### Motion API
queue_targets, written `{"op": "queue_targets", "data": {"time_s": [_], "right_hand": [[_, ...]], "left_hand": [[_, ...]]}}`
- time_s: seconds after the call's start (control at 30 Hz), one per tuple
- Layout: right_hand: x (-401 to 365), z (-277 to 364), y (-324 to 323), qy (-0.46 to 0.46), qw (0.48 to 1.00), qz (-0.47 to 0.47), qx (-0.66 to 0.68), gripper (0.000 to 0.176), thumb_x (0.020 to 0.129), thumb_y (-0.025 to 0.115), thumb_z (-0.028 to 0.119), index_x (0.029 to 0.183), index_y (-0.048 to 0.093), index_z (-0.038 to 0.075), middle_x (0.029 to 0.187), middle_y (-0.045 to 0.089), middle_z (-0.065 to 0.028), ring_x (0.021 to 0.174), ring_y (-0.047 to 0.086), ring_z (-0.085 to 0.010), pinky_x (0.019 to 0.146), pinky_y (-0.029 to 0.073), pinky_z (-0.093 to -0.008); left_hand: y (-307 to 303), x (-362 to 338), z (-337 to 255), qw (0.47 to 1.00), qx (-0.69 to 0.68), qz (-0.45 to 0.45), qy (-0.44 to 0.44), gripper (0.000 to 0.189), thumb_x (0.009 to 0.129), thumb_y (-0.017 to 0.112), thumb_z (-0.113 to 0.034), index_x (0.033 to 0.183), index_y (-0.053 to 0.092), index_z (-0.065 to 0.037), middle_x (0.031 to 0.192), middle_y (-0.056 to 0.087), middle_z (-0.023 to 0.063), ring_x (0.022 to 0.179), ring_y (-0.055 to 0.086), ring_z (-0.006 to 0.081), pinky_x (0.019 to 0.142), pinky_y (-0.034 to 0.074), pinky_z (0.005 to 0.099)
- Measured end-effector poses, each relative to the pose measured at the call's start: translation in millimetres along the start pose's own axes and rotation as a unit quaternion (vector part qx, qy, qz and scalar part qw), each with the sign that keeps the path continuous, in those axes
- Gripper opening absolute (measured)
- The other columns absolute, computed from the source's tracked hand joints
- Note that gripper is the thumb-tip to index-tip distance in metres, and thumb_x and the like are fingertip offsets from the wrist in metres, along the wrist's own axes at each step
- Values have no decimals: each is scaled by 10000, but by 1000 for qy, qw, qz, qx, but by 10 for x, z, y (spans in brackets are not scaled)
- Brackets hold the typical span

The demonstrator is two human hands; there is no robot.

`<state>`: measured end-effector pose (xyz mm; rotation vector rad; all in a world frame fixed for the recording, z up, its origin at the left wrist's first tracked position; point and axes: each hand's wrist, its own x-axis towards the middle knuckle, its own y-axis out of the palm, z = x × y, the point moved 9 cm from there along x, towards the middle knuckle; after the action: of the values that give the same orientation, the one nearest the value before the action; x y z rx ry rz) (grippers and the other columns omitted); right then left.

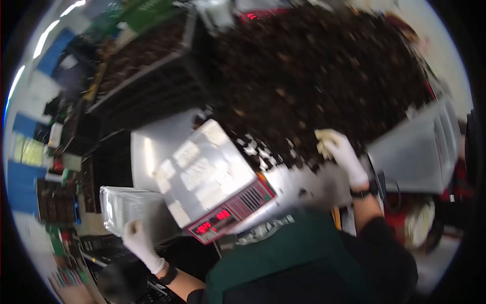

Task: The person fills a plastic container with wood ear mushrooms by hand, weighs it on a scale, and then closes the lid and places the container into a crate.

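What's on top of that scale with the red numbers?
On the scale are several pale patches, too blurred to identify. The surface directly beneath them is covered and can't be seen.

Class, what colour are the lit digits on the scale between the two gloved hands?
Red; the digits on that scale show best in the head view.

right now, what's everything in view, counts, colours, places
scale: 1, silver with red front, centre
heap: 1, dark brown, top centre to right
large crate: 1, black, upper left
clear trays: stacked, count unclear, colourless, lower left
containers: several stacked, translucent grey, right
table: 1, silver, around the scale
display: 1, red, top centre
background clutter: too blurred to count, mixed colours, left
apron: 1, dark green, bottom centre
wristbands: 2, black, one per wrist
left hand: 1, white-gloved, by clear trays
right hand: 1, white-gloved, at heap's edge
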<state>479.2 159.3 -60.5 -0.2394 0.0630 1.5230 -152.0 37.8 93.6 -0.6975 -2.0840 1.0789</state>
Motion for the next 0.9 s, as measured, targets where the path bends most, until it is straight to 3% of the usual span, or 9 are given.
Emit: {"op": "queue_targets", "data": {"time_s": [0.17, 0.2, 0.23, 0.37, 0.43, 0.5, 0.67, 0.77, 0.9], "right_hand": [[-97, -9, -687, -127, 924, -213, -292, 408, 852, 643, 70, 1260, 643, 81, 977, 681, -79, 866, 654, -195, 830, 531, -309], [-120, 42, -689, -79, 910, -201, -354, 513, 799, 688, 109, 1306, 615, 100, 1167, 649, -106, 1076, 615, -274, 949, 498, -370], [-117, 24, -664, -124, 882, -196, -411, 659, 760, 726, 164, 1393, 546, 133, 1312, 575, -147, 1210, 535, -325, 1043, 445, -411], [-125, -22, -89, -152, 881, -110, -434, 879, 711, 796, 244, 1503, 419, 204, 1509, 401, -177, 1364, 408, -365, 1130, 366, -461], [-84, -123, 216, -182, 863, -55, -468, 918, 684, 828, 278, 1505, 420, 224, 1527, 384, -157, 1398, 377, -341, 1145, 322, -513], [-27, -204, 368, -181, 843, -74, -500, 916, 678, 836, 317, 1497, 434, 237, 1546, 367, -132, 1431, 339, -317, 1146, 283, -566], [246, -60, 366, -194, 861, -53, -467, 785, 700, 814, 400, 1408, 535, 211, 1543, 381, -126, 1427, 342, -314, 1150, 258, -576], [296, 141, 406, -226, 838, -79, -490, 510, 732, 797, 398, 1152, 668, 140, 1482, 462, -113, 1399, 375, -303, 1149, 239, -568], [393, -30, 574, -233, 829, -62, -504, 268, 793, 753, 344, 933, 707, 120, 1372, 559, -76, 1358, 415, -268, 1154, 214, -564]], "left_hand": [[-630, -195, -515, 961, -152, -224, 46, 191, 949, 655, -81, 1096, 718, 23, 1081, 731, 98, 959, 672, 208, 874, 521, 318], [-584, -285, -724, 964, -148, -209, 67, 186, 938, 665, -44, 1109, 710, 15, 1090, 724, 88, 944, 668, 197, 869, 521, 304], [-433, -397, -972, 970, -133, -166, 116, 184, 930, 667, -27, 1104, 706, 18, 1079, 721, 84, 936, 666, 191, 862, 521, 302], [429, -810, -1613, 952, -132, 13, 276, 198, 889, 679, 41, 1082, 700, 2, 982, 696, 70, 869, 649, 173, 803, 516, 300], [911, -951, -1633, 952, -80, 149, 254, 221, 878, 679, 36, 1089, 706, -24, 944, 678, 87, 842, 651, 209, 775, 517, 315], [1194, -1116, -1695, 942, -81, 170, 279, 285, 867, 692, 20, 1143, 691, -49, 949, 679, 96, 850, 648, 241, 783, 519, 335], [1391, -1268, -1706, 926, -106, 259, 255, 444, 870, 688, 6, 1297, 593, -69, 1140, 638, 139, 1037, 655, 299, 899, 522, 371], [1376, -1275, -1747, 928, -105, 262, 242, 436, 893, 664, 29, 1316, 590, -48, 1107, 649, 123, 996, 652, 232, 896, 520, 339], [1409, -1293, -1786, 925, -108, 254, 261, 412, 901, 650, 24, 1303, 593, -50, 1137, 631, 133, 1027, 639, 252, 908, 513, 352]]}}
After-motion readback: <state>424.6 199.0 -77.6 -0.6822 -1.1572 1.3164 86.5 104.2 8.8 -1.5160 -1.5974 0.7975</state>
